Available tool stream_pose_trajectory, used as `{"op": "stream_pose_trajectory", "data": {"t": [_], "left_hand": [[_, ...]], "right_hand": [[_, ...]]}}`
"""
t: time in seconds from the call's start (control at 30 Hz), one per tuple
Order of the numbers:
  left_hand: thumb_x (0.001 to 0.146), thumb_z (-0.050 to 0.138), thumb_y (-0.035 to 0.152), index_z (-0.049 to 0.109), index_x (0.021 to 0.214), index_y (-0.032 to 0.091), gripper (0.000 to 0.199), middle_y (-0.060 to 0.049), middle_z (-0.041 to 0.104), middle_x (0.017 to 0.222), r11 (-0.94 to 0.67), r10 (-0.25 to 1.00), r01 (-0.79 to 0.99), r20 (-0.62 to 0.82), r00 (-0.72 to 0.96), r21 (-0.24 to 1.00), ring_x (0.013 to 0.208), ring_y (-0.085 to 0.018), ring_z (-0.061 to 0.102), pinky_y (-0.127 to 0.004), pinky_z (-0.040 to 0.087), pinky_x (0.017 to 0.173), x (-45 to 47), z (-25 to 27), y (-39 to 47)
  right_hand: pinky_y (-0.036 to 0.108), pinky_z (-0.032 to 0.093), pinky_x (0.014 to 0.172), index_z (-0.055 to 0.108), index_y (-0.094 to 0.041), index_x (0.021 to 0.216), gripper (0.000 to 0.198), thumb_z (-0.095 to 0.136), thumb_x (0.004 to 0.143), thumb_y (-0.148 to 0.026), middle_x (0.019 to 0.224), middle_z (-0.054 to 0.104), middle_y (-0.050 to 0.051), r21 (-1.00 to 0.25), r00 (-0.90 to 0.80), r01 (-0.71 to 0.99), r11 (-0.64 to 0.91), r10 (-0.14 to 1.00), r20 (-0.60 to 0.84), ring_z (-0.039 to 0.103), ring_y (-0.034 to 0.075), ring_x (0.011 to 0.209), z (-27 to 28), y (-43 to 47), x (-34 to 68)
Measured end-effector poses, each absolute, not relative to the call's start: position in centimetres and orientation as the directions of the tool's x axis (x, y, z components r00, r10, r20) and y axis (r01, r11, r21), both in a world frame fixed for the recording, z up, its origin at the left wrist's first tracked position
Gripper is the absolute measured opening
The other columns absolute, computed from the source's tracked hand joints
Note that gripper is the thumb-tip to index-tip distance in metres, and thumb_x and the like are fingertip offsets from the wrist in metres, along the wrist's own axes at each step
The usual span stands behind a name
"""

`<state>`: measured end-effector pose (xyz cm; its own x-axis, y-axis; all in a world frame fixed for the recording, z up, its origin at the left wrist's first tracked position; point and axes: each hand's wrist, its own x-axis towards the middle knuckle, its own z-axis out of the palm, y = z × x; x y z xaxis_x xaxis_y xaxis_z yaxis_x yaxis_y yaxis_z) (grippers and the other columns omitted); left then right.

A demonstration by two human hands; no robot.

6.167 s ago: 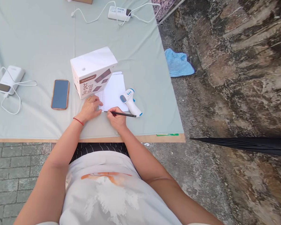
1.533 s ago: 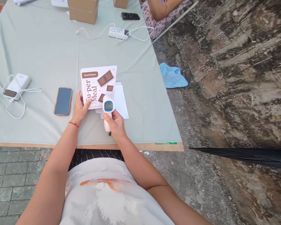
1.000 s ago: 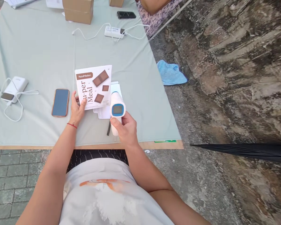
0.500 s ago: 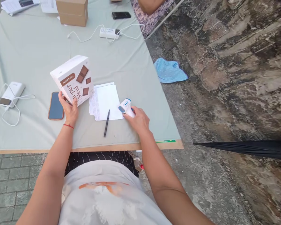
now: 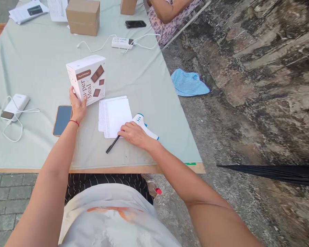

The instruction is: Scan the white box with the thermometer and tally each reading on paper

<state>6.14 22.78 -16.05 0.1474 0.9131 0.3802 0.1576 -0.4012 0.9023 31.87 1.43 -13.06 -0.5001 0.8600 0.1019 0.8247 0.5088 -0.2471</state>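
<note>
My left hand (image 5: 78, 105) is closed on the lower left of a white NutriMotion box (image 5: 94, 80) with chocolate pieces printed on it; the box is slightly tilted. My right hand (image 5: 133, 133) pinches the upper end of a black pen (image 5: 112, 144) at the lower edge of a stack of paper sheets (image 5: 117, 115). Beside that hand, a white and blue handheld infrared thermometer (image 5: 151, 133) lies on the table, partly hidden by the fingers. Left of the box, a phone in a brown case (image 5: 62, 120) lies near my left wrist.
A white power bank (image 5: 18, 103) with a looped cable lies at the left, and another power bank (image 5: 122, 43) lies farther back. Beyond stand a cardboard box (image 5: 82, 19) and a black phone (image 5: 135, 24). Another person's arm (image 5: 167, 10) rests at the far right edge.
My right hand has let go of the thermometer, moved left and taken hold of the pen, whose angle has shifted. The box in my left hand has turned more upright.
</note>
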Motion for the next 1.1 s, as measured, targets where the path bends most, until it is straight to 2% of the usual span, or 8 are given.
{"op": "stream_pose_trajectory", "data": {"t": [0.1,0.2,0.27,0.33,0.47,0.6,0.87,1.1], "left_hand": [[0.082,0.056,0.083,0.017,0.154,0.026,0.1,-0.018,0.035,0.154,-0.397,0.909,0.159,0.363,0.203,0.904,0.147,-0.03,0.039,-0.049,0.028,0.128,6.2,-16.6,22.6],[0.085,0.053,0.081,0.012,0.155,0.028,0.096,-0.017,0.042,0.148,-0.383,0.908,0.152,0.341,0.244,0.911,0.141,-0.029,0.045,-0.049,0.033,0.125,6.3,-16.8,21.8],[0.087,0.052,0.079,0.012,0.155,0.03,0.092,-0.017,0.039,0.151,-0.383,0.911,0.155,0.346,0.223,0.911,0.142,-0.029,0.044,-0.049,0.034,0.124,6.4,-16.7,21.3],[0.089,0.052,0.077,0.014,0.155,0.031,0.089,-0.016,0.038,0.153,-0.389,0.911,0.151,0.354,0.212,0.909,0.143,-0.029,0.043,-0.049,0.034,0.124,6.6,-16.6,21.1],[0.093,0.051,0.071,0.013,0.156,0.032,0.084,-0.016,0.04,0.15,-0.414,0.893,0.128,0.375,0.248,0.901,0.144,-0.03,0.043,-0.051,0.032,0.125,6.8,-16.5,20.9],[0.096,0.05,0.067,0.012,0.157,0.032,0.08,-0.016,0.034,0.156,-0.43,0.888,0.124,0.394,0.238,0.894,0.148,-0.028,0.04,-0.048,0.03,0.127,7.0,-16.4,20.1],[0.099,0.05,0.061,0.012,0.159,0.032,0.077,-0.014,0.028,0.162,-0.433,0.887,0.102,0.404,0.223,0.895,0.154,-0.027,0.03,-0.046,0.025,0.129,7.5,-16.0,18.5],[0.099,0.051,0.059,0.01,0.161,0.03,0.079,-0.015,0.022,0.166,-0.45,0.877,0.119,0.413,0.246,0.885,0.156,-0.028,0.027,-0.047,0.019,0.131,7.4,-16.1,17.8]], "right_hand": [[0.035,0.039,0.073,0.066,-0.021,0.089,0.02,0.049,0.097,-0.018,0.082,0.064,0.006,-0.435,-0.339,0.804,0.404,0.914,0.222,0.053,0.019,0.077,-13.0,1.8,31.8],[0.032,0.044,0.067,0.058,-0.023,0.085,0.012,0.058,0.09,-0.034,0.077,0.061,0.001,-0.774,0.151,0.617,0.143,0.944,0.294,0.054,0.017,0.069,-12.8,3.6,30.6],[0.031,0.046,0.064,0.054,-0.024,0.081,0.016,0.06,0.084,-0.039,0.072,0.058,-0.002,-0.935,0.473,0.352,0.033,0.856,0.208,0.053,0.015,0.064,-12.8,6.0,29.5],[0.029,0.044,0.059,0.054,-0.024,0.08,0.019,0.06,0.079,-0.041,0.063,0.053,-0.004,-0.994,0.596,0.11,-0.009,0.801,0.059,0.051,0.013,0.058,-12.9,8.9,28.6],[0.027,0.038,0.053,0.056,-0.022,0.077,0.02,0.063,0.071,-0.04,0.06,0.054,-0.004,-0.993,0.595,-0.004,-0.119,0.797,-0.098,0.047,0.011,0.054,-13.6,13.5,27.7],[0.027,0.036,0.054,0.056,-0.023,0.077,0.018,0.061,0.069,-0.038,0.059,0.052,-0.005,-0.987,0.622,0.053,-0.152,0.778,-0.086,0.043,0.012,0.056,-14.8,14.3,27.6],[0.03,0.045,0.067,0.057,-0.023,0.075,0.011,0.061,0.071,-0.033,0.07,0.057,-0.002,-0.976,0.619,0.134,-0.171,0.784,-0.052,0.051,0.016,0.068,-16.4,12.6,27.7],[0.029,0.048,0.065,0.061,-0.022,0.072,0.008,0.062,0.069,-0.029,0.069,0.061,-0.002,-0.982,0.617,0.152,-0.115,0.787,0.003,0.054,0.015,0.066,-16.4,12.6,27.7]]}}
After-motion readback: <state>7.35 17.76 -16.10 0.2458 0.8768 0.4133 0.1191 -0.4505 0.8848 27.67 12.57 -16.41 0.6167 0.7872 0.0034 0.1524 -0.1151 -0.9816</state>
